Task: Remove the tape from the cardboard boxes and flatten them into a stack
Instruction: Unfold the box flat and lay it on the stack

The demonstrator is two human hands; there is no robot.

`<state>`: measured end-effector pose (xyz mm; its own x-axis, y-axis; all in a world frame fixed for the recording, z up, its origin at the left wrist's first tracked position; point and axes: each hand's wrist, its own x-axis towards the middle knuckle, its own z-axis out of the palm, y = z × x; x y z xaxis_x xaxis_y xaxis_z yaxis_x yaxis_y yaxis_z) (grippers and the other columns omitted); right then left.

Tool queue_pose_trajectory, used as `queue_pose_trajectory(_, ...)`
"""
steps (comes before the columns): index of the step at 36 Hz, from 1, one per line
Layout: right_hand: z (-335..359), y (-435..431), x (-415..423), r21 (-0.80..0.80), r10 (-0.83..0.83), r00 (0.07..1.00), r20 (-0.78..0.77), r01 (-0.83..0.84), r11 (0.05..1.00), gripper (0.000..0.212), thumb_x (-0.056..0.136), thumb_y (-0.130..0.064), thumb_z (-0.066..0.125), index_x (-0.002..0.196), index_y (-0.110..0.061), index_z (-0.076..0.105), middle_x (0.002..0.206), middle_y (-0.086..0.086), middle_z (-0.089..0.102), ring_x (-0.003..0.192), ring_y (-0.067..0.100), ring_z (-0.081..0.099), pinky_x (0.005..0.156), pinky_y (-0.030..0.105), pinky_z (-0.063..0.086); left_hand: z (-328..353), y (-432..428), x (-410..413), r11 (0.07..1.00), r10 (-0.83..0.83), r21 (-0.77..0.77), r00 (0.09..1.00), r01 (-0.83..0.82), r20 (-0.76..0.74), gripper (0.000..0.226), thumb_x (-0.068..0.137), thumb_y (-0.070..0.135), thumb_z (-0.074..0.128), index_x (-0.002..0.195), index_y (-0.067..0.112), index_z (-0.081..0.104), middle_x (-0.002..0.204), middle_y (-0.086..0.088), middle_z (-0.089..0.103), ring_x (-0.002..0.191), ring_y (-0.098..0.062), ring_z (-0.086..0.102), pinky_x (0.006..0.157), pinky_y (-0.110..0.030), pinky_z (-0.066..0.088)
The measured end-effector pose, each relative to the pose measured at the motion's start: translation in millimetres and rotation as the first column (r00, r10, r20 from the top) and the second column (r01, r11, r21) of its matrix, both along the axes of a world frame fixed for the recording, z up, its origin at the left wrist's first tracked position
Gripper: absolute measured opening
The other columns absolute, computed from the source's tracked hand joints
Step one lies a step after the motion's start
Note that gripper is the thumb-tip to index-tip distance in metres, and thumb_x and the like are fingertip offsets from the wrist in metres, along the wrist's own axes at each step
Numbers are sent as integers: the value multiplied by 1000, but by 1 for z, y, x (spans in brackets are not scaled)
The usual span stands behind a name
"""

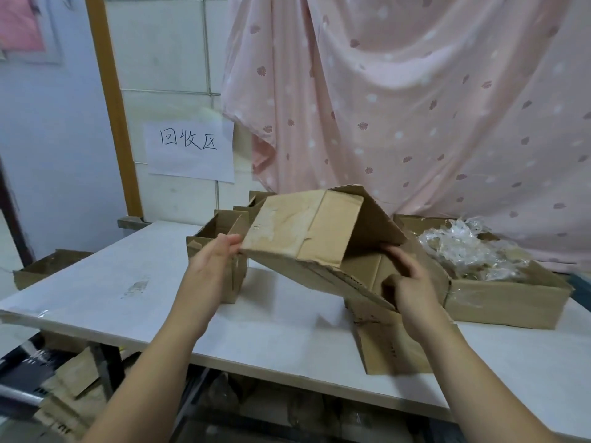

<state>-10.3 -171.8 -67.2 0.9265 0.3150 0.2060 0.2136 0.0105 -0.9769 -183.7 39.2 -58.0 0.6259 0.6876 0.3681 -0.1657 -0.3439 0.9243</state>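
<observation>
I hold a brown cardboard box [307,228] tilted above the white table [128,282], its open end facing me and its flaps hanging loose. My left hand [214,260] grips the box's left edge. My right hand [406,279] holds the lower right wall at the opening, thumb inside. One long flap [390,340] of this box lies flat on the table under my right wrist. Another open cardboard box [220,238] stands just behind my left hand.
A shallow cardboard tray [505,302] at the right holds a heap of crumpled clear tape [460,247]. More cardboard [41,266] sits past the table's left edge and under the table. A paper sign [190,150] and pink curtain [415,107] hang behind.
</observation>
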Motion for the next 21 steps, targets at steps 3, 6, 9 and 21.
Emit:
queue_pose_trajectory(3,-7,-5,4,-13,22,1000,6,-22,1000,63,81,15,36,107,-36,62,98,-14,65,47,12,37,47,23,32,1,3,1,999,32,33,996,-29,-81,58,90,65,23,103,29,68,90,18,69,94,9,52,78,-15,32)
queue_pose_trajectory(6,-10,-9,9,-35,55,998,13,-54,998,62,80,14,37,108,-32,67,99,4,67,50,17,37,50,23,29,3,3,0,999,-22,46,996,26,-88,61,88,62,23,91,22,70,64,9,63,83,-10,61,75,-19,37)
queue_pose_trajectory(9,-9,-11,15,-38,147,988,-45,-149,988,55,81,8,41,109,-29,71,114,29,59,85,52,56,73,40,49,3,1,-1,959,-239,-175,969,225,-66,64,87,59,28,88,14,73,78,-5,70,74,-19,61,70,-25,42)
queue_pose_trajectory(21,-25,-18,21,-106,210,973,-96,-220,970,41,81,-5,51,109,-27,72,106,29,62,97,54,55,82,48,47,-1,-2,2,745,-466,-521,884,416,41,55,64,40,73,106,6,67,95,-11,72,75,-19,68,63,-31,56)
